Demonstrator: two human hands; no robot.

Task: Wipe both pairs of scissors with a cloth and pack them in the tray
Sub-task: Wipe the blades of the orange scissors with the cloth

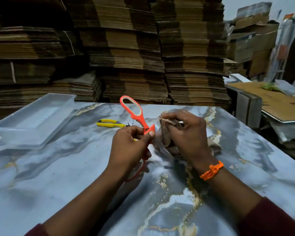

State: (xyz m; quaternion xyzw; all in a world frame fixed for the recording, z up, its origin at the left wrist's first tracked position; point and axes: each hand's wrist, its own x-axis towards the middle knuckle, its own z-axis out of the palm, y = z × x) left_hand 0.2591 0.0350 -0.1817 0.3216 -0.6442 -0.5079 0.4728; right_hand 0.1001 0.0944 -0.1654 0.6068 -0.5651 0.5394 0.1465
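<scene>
My left hand [131,147] grips the orange scissors [135,113] near their pivot, with one handle loop raised toward the far side and the other hanging below my palm. My right hand [186,133] is closed on a brown cloth [165,137] bunched around the blades, which are hidden inside it. The yellow-handled scissors [109,123] lie flat on the marble table behind my left hand. A clear plastic tray [34,120] sits at the table's far left with nothing visible in it.
The blue-grey marble tabletop [75,176] spreads toward me. Tall stacks of flattened cardboard [126,48] rise right behind the table. A lower bench with cardboard sheets [271,103] and boxes stands to the right.
</scene>
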